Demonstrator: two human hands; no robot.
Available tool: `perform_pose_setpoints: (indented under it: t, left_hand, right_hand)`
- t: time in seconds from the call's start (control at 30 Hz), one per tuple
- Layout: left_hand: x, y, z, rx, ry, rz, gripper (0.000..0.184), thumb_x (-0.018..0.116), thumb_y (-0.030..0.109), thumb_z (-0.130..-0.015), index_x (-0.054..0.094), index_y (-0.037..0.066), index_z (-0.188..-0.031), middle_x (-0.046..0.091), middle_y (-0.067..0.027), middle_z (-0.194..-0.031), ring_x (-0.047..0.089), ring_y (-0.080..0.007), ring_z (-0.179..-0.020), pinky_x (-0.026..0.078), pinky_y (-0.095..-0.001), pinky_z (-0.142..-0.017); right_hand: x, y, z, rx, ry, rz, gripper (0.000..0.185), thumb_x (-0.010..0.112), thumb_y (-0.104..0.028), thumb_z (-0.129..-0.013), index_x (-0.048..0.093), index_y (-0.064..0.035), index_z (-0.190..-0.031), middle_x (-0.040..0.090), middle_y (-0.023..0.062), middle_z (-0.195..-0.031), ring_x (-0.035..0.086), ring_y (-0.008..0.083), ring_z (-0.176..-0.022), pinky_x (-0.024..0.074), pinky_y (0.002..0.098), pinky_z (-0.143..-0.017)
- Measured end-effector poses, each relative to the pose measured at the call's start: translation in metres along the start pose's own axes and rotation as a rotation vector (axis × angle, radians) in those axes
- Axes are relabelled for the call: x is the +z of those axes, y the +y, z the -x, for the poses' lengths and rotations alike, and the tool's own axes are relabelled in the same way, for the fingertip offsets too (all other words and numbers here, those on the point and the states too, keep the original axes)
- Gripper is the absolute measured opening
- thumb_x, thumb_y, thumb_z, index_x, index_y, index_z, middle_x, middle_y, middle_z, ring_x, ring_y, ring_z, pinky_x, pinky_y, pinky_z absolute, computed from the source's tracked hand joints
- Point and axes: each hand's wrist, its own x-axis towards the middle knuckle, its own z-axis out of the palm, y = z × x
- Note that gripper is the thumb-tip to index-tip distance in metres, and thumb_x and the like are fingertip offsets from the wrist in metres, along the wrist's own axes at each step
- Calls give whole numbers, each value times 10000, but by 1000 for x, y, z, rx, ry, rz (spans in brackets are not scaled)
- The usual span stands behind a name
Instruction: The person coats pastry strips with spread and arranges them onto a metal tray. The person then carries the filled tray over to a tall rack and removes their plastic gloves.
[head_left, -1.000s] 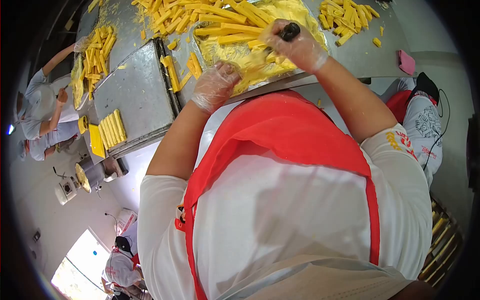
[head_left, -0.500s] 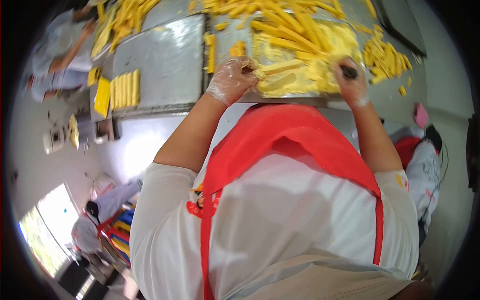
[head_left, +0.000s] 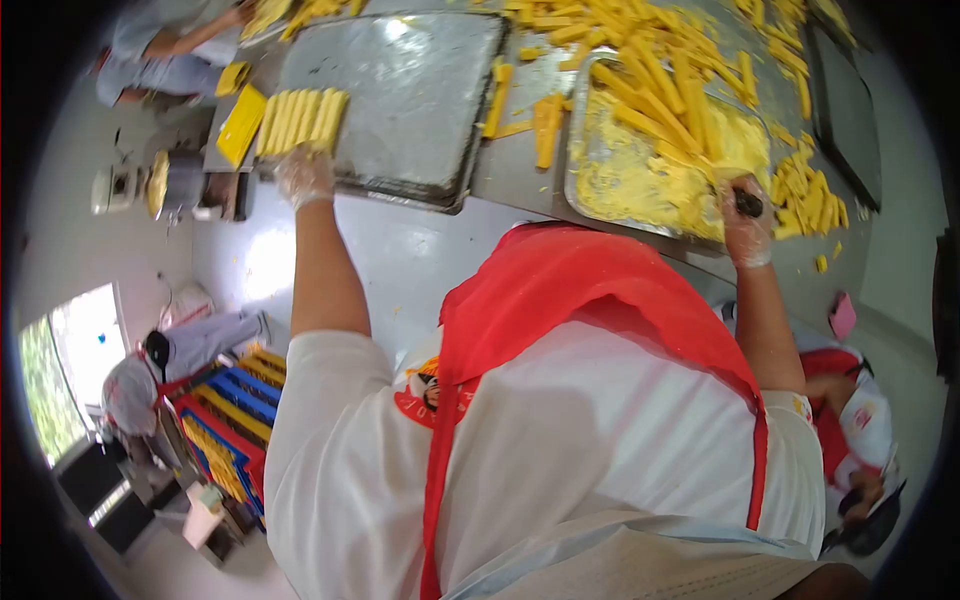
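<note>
My left hand [head_left: 305, 177], in a clear plastic glove, reaches to the near end of a row of cream-coated yellow sticks [head_left: 290, 122] on a dark metal tray [head_left: 400, 100]. Its fingers are closed at the end of the rightmost coated stick [head_left: 328, 118]. In my gloved right hand [head_left: 747, 228] is a black-handled tool [head_left: 748, 203], whose working end I cannot make out. This hand is over the right front corner of a metal pan [head_left: 590, 205] spread with pale yellow cream [head_left: 640, 190]. Plain yellow sticks [head_left: 660, 95] are heaped in the pan.
More yellow sticks [head_left: 800, 195] lie right of the pan and behind it. A yellow scraper-like sheet [head_left: 241, 125] lies left of the row. A dark tray [head_left: 840, 110] stands at far right. Other people [head_left: 180, 50] are at far left, lower left and lower right.
My left hand has moved left from the cream pan to the row on the tray, bringing a coated stick. My right hand remains at the pan with the tool. The view has shifted left.
</note>
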Motion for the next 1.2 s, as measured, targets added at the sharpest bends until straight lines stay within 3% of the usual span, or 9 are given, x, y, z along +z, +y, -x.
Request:
perform_pose_setpoints:
  t: [0.1, 0.17, 0.3, 0.43, 0.7, 0.77, 0.87, 1.0, 1.2]
  left_hand:
    - [-44, 62, 15, 155, 371, 130, 300, 671, 207, -787, 660, 101, -1068, 666, -141, -1033, 605, -338, -985, 474, -445, -898]
    - [-101, 135, 20, 338, 125, 672, 298, 674, 184, -790, 661, 88, -1071, 653, -147, -1061, 591, -340, -993, 464, -441, -906]
    - [-146, 289, 60, 997, 183, 860, 272, 672, 139, -781, 664, 93, -1049, 670, -140, -962, 619, -354, -899, 495, -434, -816]
    - [-161, 393, 105, 1279, -68, 638, 226, 624, 115, -794, 669, 93, -1014, 681, -153, -916, 638, -346, -877, 503, -424, -806]
    - [-149, 444, 130, 1266, -181, 542, 247, 639, 103, -784, 653, 78, -1029, 676, -160, -882, 642, -355, -865, 494, -433, -750]
    - [-155, 445, 135, 1238, -239, 389, 253, 577, 124, -828, 671, 86, -1060, 661, -163, -1084, 614, -333, -1021, 479, -405, -888]
    - [-159, 448, 142, 1023, -411, 485, 263, 571, 130, -845, 659, 89, -1089, 657, -158, -1090, 610, -351, -1012, 474, -406, -887]
    - [-149, 442, 142, 1085, -327, 439, 270, 638, 120, -806, 637, 89, -1074, 645, -175, -1059, 618, -362, -969, 488, -419, -847]
    - [-197, 393, 141, 906, -366, 761, 270, 677, 119, -794, 605, 37, -1041, 674, -155, -943, 652, -313, -919, 510, -380, -795]
  right_hand:
    - [-16, -4, 10, 45, 51, -9, 71, 616, -31, -826, 545, -27, -832, 512, 121, -761, 522, 275, -711, 433, 346, -683]
    - [-29, 0, 18, 43, 133, 40, 75, 633, -57, -826, 564, -31, -838, 514, 123, -745, 528, 280, -705, 435, 352, -676]
    - [-67, 6, 35, 128, 323, -110, 86, 665, -17, -810, 585, -14, -841, 569, 95, -772, 568, 234, -724, 463, 320, -697]
    - [-94, 20, 65, 210, 432, -212, 76, 661, -6, -834, 585, 2, -842, 579, 59, -792, 572, 147, -727, 472, 274, -675]
    - [-107, 26, 89, 345, 501, -445, 67, 656, -6, -849, 589, 0, -843, 590, 50, -794, 580, 117, -729, 481, 259, -659]
    - [-107, 30, 79, 132, 352, -200, 74, 665, -19, -843, 592, -10, -849, 596, 70, -786, 587, 150, -708, 476, 271, -647]
    - [-89, 11, 56, -6, 179, -295, 89, 655, -55, -854, 577, -15, -842, 601, 90, -798, 586, 203, -708, 473, 316, -657]
    - [-55, 9, 31, -149, -182, -297, 92, 656, -78, -823, 583, -58, -876, 609, 123, -875, 588, 314, -778, 490, 384, -699]
    - [-84, 57, 11, -20, 49, 12, 79, 646, -105, -844, 598, -65, -892, 611, 120, -806, 599, 311, -708, 499, 370, -666]
